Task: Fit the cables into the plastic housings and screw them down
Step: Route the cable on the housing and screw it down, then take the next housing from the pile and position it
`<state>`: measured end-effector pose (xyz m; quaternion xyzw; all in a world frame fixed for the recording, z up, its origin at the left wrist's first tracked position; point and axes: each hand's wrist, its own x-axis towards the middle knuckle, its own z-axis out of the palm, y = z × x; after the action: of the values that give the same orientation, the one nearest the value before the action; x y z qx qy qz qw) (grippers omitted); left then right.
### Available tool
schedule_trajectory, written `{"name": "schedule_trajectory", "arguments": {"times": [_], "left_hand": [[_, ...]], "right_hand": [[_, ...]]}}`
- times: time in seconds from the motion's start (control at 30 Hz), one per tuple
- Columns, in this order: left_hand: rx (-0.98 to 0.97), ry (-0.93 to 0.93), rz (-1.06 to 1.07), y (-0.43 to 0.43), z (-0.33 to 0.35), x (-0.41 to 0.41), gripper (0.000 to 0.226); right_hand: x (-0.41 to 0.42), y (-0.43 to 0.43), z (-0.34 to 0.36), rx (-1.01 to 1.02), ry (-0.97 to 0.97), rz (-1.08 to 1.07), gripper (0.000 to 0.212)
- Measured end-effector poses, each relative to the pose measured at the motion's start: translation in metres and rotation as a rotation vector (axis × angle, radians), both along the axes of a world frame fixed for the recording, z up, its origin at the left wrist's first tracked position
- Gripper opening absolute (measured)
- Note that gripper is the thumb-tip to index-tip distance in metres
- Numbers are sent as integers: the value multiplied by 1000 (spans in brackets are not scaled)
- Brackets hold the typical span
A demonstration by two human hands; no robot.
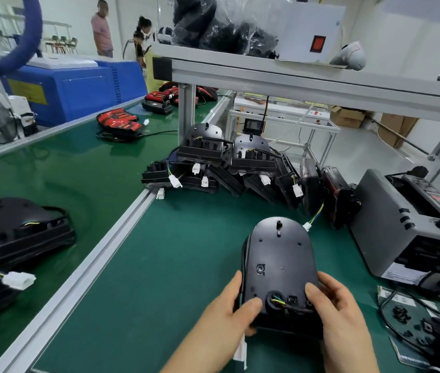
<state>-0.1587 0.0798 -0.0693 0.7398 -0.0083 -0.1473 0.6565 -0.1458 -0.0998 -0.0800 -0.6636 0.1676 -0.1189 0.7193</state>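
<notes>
A black plastic housing (pixel 280 259) lies back-up on the green mat, rounded end pointing away from me. My left hand (pixel 229 308) grips its near left edge, thumb pressed on the back. My right hand (pixel 331 305) holds the near right edge, thumb beside a round opening. A black cable (pixel 291 308) with yellow and green wires runs across that opening. A white connector (pixel 240 351) sticks out below the housing between my hands. Another white connector (pixel 307 226) lies past the housing's far right side.
A pile of black housings with white connectors (pixel 213 168) sits at the back of the mat. A grey machine (pixel 401 232) stands at right, small black parts (pixel 412 324) near it. An aluminium rail (pixel 100 254) separates the conveyor belt, which carries more housings (pixel 17 230). Two people stand far behind.
</notes>
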Motion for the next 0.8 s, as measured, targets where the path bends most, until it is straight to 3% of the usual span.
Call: {"name": "schedule_trajectory", "arguments": {"times": [0.23, 0.47, 0.57, 0.67, 0.8], "left_hand": [[-326, 107, 199, 3, -7, -5, 59], [-715, 161, 584, 22, 9, 2, 31], [-739, 56, 751, 47, 16, 13, 32], [-675, -142, 895, 80, 30, 30, 38], [-587, -267, 1173, 129, 45, 67, 48]], "right_hand": [[16, 5, 18, -199, 58, 182, 21], [15, 25, 40, -258, 11, 342, 24], [8, 29, 36, -354, 0, 298, 25], [1, 27, 26, -446, -32, 290, 26], [-5, 23, 10, -515, -121, 235, 31]]}}
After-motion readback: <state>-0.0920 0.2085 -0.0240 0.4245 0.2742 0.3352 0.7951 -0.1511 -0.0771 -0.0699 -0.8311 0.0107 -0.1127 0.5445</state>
